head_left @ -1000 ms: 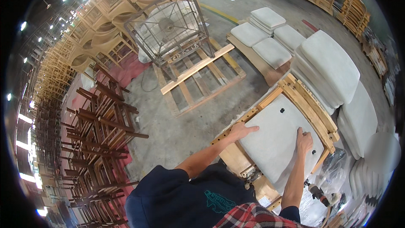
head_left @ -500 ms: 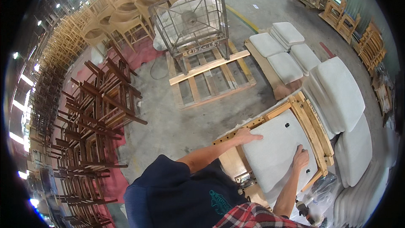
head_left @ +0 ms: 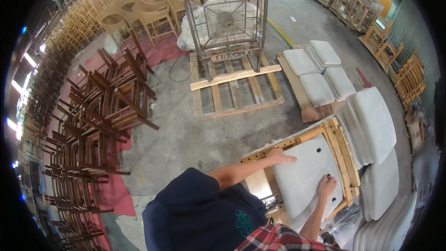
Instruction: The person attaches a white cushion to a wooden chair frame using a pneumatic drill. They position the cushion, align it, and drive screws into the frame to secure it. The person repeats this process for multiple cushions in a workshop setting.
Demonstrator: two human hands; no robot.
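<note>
Both hands on the pale grey seat pad

From where I stand, the pale grey, rounded fabric seat pad (head_left: 302,172) lies flat inside a yellowish wooden frame (head_left: 335,140), right in front of the person. The left hand (head_left: 281,157) is open, laid over the pad's left edge with the thumb stretched out across it. The right hand (head_left: 326,187) is partly curled on the pad, fingertips at a small round black fitting (head_left: 329,175); whether they grip it, I can't tell. Two more black fittings sit on the pad, one beyond that hand and one nearer the person.

Just past the frame, on the right, leans a thick stack of pale grey cushions (head_left: 378,121). Crumpled clear plastic (head_left: 343,221) lies near the frame's close corner, with a dark power tool (head_left: 330,239) beside it, partly out of sight.
</note>
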